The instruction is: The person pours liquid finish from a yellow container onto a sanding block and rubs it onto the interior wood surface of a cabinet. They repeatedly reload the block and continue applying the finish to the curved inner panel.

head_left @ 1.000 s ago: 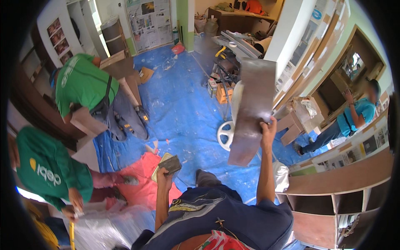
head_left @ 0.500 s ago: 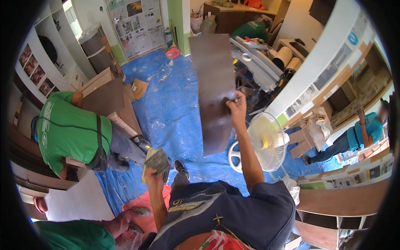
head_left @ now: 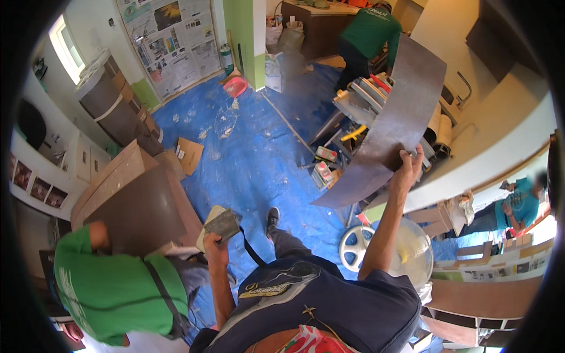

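Observation:
My right hand (head_left: 407,165) is raised and grips the edge of a long dark brown flexible sheet (head_left: 388,126), which bends upward over the tools at the right. My left hand (head_left: 215,240) is held low by my hip and holds a small flat grey-green block (head_left: 222,224) with a black strap hanging from it. My dark blue shirt fills the lower middle, and my leg and dark shoe (head_left: 272,217) stand on the blue floor tarp (head_left: 247,153).
A person in a green shirt (head_left: 112,288) crouches at my lower left beside brown boards (head_left: 138,203). Another person in green (head_left: 368,32) bends at a bench far ahead; a third in teal (head_left: 518,203) is at right. A white fan (head_left: 388,250) stands near my right leg.
The view has swung leftward. My right hand has carried the brown sheet to the right and it now bends more. My left hand still holds the small block.

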`<state>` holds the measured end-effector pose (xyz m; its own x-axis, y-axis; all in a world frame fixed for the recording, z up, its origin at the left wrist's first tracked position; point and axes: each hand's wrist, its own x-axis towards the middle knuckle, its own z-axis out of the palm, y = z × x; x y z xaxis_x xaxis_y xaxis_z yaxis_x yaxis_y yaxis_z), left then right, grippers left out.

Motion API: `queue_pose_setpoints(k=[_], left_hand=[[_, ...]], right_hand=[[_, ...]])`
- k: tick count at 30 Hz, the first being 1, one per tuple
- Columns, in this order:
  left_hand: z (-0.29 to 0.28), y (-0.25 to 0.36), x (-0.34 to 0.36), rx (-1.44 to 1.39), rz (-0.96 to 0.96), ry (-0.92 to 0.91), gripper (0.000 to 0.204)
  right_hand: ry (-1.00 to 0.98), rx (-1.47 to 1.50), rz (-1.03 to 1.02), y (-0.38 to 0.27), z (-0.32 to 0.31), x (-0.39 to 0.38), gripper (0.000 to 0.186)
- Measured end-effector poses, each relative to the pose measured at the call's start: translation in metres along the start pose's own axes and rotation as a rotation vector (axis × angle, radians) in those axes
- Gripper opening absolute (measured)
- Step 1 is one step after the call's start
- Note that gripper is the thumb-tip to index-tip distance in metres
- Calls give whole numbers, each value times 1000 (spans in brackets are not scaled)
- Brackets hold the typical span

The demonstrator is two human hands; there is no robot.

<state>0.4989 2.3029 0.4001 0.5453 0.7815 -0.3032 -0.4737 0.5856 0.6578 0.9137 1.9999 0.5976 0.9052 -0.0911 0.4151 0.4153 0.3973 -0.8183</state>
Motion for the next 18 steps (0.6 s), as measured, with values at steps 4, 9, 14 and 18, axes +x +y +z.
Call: queue_pose_setpoints(k=[4,9,14,18], left_hand=[[7,6,137,40,-23,109,47],[67,36,279,-63,3,134,43],[135,68,400,16,20,211,44],[177,72,517,73,-3,202,40]], right_hand=[[-14,-107,8,82,67,52,49],[-13,-157,33,182,168,130,50],[-24,-146,44,240,254,214,53],[14,-110,-22,291,294,276,53]])
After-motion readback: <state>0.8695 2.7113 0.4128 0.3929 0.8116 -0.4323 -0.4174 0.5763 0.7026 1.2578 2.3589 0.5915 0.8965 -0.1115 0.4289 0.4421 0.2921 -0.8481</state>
